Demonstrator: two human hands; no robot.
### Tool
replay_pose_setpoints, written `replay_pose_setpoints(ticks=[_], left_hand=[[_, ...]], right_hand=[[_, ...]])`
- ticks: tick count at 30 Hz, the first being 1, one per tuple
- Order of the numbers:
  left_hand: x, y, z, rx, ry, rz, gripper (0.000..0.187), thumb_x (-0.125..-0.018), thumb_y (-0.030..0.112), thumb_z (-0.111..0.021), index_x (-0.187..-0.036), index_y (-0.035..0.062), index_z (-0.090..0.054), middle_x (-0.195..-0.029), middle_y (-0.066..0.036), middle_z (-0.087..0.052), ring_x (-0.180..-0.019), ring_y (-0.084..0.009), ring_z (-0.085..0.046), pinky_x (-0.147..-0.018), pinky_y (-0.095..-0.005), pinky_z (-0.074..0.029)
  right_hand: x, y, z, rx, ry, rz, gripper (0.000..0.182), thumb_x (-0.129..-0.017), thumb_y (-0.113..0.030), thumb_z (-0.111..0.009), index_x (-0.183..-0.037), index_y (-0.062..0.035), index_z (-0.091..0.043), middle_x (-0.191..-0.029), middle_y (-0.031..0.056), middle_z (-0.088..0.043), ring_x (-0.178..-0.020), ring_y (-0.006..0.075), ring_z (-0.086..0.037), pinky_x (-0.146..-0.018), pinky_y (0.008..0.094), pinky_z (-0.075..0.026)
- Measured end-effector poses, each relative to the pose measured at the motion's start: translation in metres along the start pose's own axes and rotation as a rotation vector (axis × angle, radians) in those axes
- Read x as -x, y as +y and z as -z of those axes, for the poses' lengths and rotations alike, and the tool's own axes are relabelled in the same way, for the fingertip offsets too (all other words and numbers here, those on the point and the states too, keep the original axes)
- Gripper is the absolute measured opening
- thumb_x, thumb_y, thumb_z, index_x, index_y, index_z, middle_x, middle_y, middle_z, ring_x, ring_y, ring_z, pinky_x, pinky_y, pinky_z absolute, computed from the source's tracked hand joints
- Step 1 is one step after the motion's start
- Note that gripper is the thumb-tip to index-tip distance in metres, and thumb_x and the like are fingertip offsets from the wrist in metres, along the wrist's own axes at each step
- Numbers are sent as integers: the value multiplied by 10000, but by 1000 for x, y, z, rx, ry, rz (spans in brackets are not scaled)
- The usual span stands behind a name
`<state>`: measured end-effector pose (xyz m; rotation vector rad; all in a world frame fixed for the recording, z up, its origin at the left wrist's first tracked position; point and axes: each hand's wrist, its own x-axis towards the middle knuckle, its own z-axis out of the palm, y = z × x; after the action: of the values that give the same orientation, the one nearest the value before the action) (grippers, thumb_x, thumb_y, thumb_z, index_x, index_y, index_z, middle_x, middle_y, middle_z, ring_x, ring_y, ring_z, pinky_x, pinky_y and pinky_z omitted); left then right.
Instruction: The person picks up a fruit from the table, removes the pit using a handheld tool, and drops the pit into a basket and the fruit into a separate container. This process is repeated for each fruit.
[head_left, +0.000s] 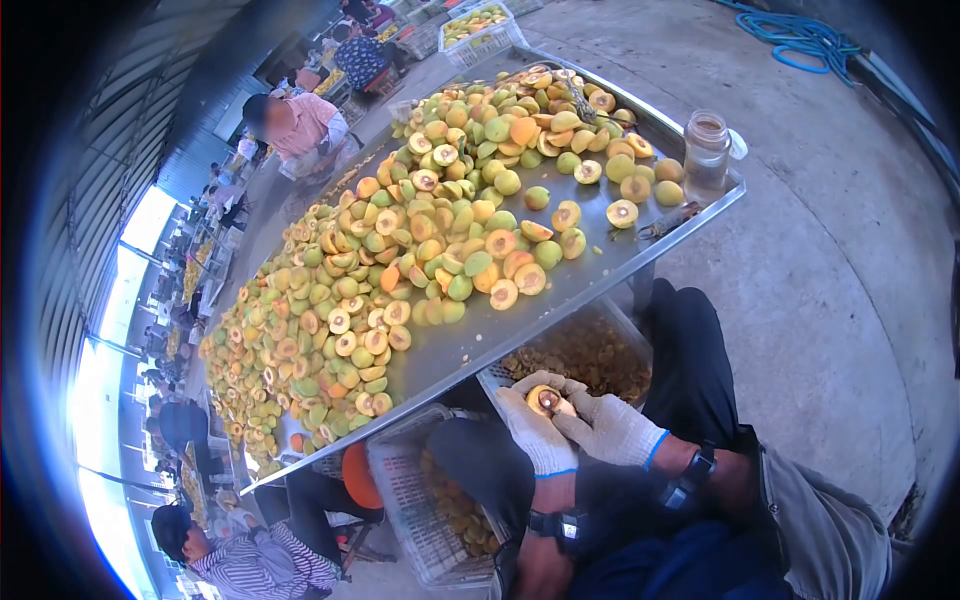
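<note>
Both my hands wear white knit gloves with blue cuffs and are held together just below the table's near edge. A halved apricot (pixel 544 399), cut face up with a brown centre, is gripped in my left hand (pixel 538 436). My right hand (pixel 612 430) is closed against the right side of this half, thumb and fingers at its cut face. Whatever is between the right fingers is hidden. Beyond my hands, a large heap of green and orange apricot halves (pixel 440 240) covers much of the metal table (pixel 560 310).
Below my hands, a crate (pixel 492 384) holds brown pits or scraps; another crate (pixel 400 520) to the left holds fruit pieces. A clear jar (pixel 706 160) stands at the table's right corner. People sit at left and far left. A blue hose (pixel 800 45) lies on the floor.
</note>
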<state>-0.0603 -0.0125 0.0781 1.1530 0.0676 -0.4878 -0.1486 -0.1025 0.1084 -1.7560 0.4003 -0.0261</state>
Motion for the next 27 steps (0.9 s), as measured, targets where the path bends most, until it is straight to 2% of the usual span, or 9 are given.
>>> replay_pose_setpoints(ticks=[3, 5, 9, 11, 14, 17, 21, 23, 27], left_hand=[[-6, -5, 7, -13, -42, -30, 761, -1078, 669, -302, -1006, -17, -624, -841, -181, -686, -723, -250, -661, -675, -325, -562], [-8, -5, 3, -9, 63, -81, 757, -1089, 652, -278, -998, -17, -620, -829, -179, -684, -734, -255, -664, -692, -336, -564], [1, 5, -6, -57, 115, -83, 743, -1094, 641, -273, -997, -13, -614, -846, -187, -685, -743, -264, -667, -709, -351, -569], [2, 6, -5, -50, 80, -85, 677, -1117, 580, -268, -1013, -9, -585, -834, -176, -657, -713, -275, -672, -663, -360, -579], [1, 0, -3, -94, 116, -128, 669, -1117, 574, -269, -1000, -7, -578, -806, -181, -657, -689, -277, -672, -660, -361, -580], [1, 0, 2, -98, 81, -94, 663, -1118, 570, -269, -984, -2, -577, -768, -182, -655, -671, -275, -672, -661, -365, -581], [0, 3, 2, -148, 72, -140, 676, -1111, 588, -285, -971, -2, -584, -747, -177, -654, -658, -267, -669, -657, -369, -579], [3, 8, -1, -190, 49, -154, 731, -1102, 616, -273, -945, -5, -623, -754, -174, -691, -665, -220, -652, -666, -322, -549], [3, 9, -1, -215, 15, -173, 729, -1103, 613, -269, -933, -1, -623, -748, -171, -692, -656, -212, -649, -653, -314, -545]], right_hand=[[-1, 3, -1, 179, 56, 39, 551, -1046, -446, -533, -1376, -7, -483, -814, 280, -700, -726, 509, -665, -650, 584, -501], [-1, 3, 0, 306, 78, 55, 531, -1045, -462, -528, -1325, -12, -497, -805, 270, -699, -714, 511, -655, -646, 582, -501], [-4, 3, 7, 342, 46, 73, 530, -1045, -468, -524, -1317, -14, -504, -812, 264, -704, -712, 511, -656, -650, 580, -506], [-3, 0, 8, 232, -29, 11, 508, -1045, -446, -525, -1336, -30, -509, -834, 278, -706, -750, 505, -670, -678, 567, -521], [0, -8, 5, 82, -43, -60, 476, -1049, -429, -523, -1320, -38, -551, -864, 293, -708, -814, 491, -693, -717, 545, -537], [2, -13, 7, 60, -82, -94, 471, -1055, -424, -522, -1314, -36, -589, -891, 295, -715, -858, 473, -711, -750, 522, -547], [-1, -12, 7, 150, -105, -65, 476, -1063, -438, -514, -1284, -28, -614, -895, 277, -723, -851, 462, -719, -752, 517, -548], [2, -20, 10, 54, -84, -64, 450, -1068, -422, -511, -1243, -27, -636, -882, 265, -724, -834, 464, -712, -747, 514, -545], [1, -6, 4, -77, -101, -27, 427, -1071, -409, -515, -1171, -20, -660, -885, 262, -721, -824, 452, -706, -742, 496, -542]])
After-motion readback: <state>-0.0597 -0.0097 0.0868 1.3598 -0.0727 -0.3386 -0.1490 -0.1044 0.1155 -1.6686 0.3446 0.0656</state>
